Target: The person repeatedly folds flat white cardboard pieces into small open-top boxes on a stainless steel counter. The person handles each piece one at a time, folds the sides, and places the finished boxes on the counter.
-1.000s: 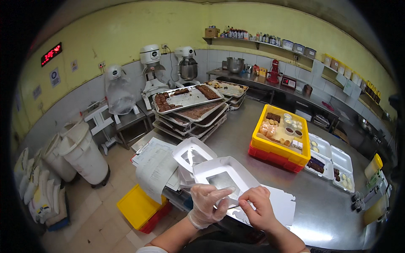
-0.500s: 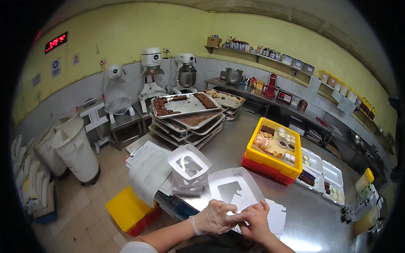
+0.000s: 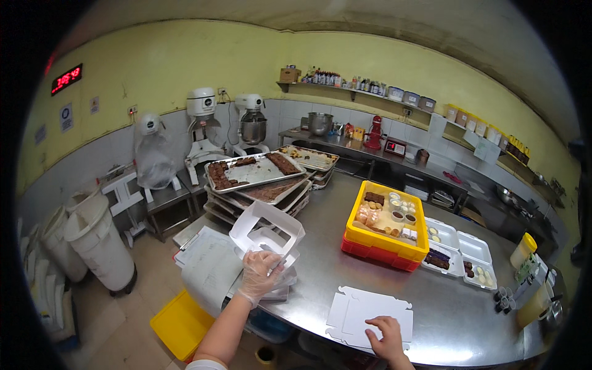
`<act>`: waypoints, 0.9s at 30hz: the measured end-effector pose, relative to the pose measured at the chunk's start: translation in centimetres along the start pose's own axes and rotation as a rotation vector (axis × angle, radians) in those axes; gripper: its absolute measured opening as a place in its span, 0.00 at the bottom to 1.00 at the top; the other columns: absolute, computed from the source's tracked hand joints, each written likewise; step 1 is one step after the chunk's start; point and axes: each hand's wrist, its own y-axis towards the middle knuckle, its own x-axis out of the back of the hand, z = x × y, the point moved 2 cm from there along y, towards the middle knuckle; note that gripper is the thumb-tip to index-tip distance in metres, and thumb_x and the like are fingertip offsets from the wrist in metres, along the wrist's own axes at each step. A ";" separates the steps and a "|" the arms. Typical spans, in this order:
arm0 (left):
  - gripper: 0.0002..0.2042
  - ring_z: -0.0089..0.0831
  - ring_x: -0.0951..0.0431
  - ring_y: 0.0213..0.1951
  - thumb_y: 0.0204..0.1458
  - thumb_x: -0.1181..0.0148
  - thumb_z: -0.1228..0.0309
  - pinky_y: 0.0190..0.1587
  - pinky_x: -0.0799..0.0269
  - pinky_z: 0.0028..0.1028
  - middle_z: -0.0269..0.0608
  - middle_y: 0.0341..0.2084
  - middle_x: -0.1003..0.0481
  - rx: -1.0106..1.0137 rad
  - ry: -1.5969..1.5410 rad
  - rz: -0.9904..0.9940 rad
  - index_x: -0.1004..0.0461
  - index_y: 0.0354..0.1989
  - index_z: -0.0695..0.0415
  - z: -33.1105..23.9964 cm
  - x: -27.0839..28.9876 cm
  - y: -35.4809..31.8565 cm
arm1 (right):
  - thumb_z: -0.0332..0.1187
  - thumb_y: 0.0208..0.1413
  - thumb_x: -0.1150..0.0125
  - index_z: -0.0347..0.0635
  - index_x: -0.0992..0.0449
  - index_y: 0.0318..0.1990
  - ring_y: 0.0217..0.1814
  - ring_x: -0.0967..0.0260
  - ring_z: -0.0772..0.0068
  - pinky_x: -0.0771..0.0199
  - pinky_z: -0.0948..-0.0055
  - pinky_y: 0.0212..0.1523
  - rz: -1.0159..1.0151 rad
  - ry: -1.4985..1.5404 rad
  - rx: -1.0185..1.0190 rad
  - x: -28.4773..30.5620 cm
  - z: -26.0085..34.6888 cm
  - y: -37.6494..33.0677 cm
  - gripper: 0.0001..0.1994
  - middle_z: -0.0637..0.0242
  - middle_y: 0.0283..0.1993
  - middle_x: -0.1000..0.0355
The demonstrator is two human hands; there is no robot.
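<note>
My left hand (image 3: 261, 271), in a clear plastic glove, is closed on the near edge of a white windowed cardboard box (image 3: 290, 227). The box tilts on top of a stack of similar boxes (image 3: 281, 292) at the table's near edge. Glove and box partly hide the stack. Bare and half curled, with its fingers apart, my right hand (image 3: 387, 339) hovers at flat white cardboard blanks (image 3: 353, 311) lying on the steel table. Whether its fingertips touch the top blank I cannot tell.
Trays of brownies (image 3: 259, 172) are piled beyond the boxes. A yellow crate of pastries (image 3: 353, 233) sits on a red one. Open foam containers (image 3: 453, 265) lie to its right. A clipboard with papers (image 3: 206, 243) is at left, above a yellow lid (image 3: 182, 324).
The left hand has carried the windowed box from in front of me left onto the stack. My hands, together before, are now apart, and the blanks are uncovered.
</note>
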 end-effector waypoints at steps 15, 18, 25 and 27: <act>0.29 0.42 0.46 0.64 0.48 0.41 0.58 0.64 0.68 0.59 0.36 0.58 0.38 0.222 0.091 0.120 0.38 0.60 0.46 1.9 -3.1 -4.3 | 0.45 0.53 0.41 0.46 0.27 0.51 0.54 0.31 0.53 0.33 0.54 0.54 0.267 -0.410 -0.092 -5.1 -5.3 -8.0 0.20 0.57 0.52 0.29; 0.29 0.42 0.47 0.64 0.48 0.41 0.58 0.64 0.68 0.59 0.36 0.59 0.39 0.228 0.069 0.147 0.39 0.61 0.46 1.7 -2.8 -4.6 | 0.33 0.52 0.41 0.47 0.24 0.42 0.41 0.25 0.61 0.24 0.65 0.41 0.010 -0.345 -0.016 -4.0 -3.9 -7.2 0.10 0.62 0.40 0.23; 0.29 0.43 0.50 0.66 0.49 0.42 0.58 0.65 0.70 0.55 0.38 0.61 0.41 0.166 0.107 -0.080 0.39 0.61 0.47 -1.0 -2.4 -4.9 | 0.24 0.52 0.43 0.39 0.22 0.35 0.31 0.26 0.55 0.25 0.65 0.34 -0.594 -0.215 -0.093 2.5 -2.6 -3.1 0.05 0.56 0.32 0.24; 0.29 0.43 0.46 0.64 0.48 0.41 0.59 0.66 0.69 0.49 0.41 0.59 0.38 0.060 0.060 -0.080 0.38 0.59 0.50 -3.2 -2.6 -4.8 | 0.26 0.57 0.45 0.37 0.24 0.38 0.28 0.28 0.54 0.29 0.67 0.29 -0.730 -0.214 -0.138 4.6 -2.4 -2.2 0.05 0.53 0.29 0.27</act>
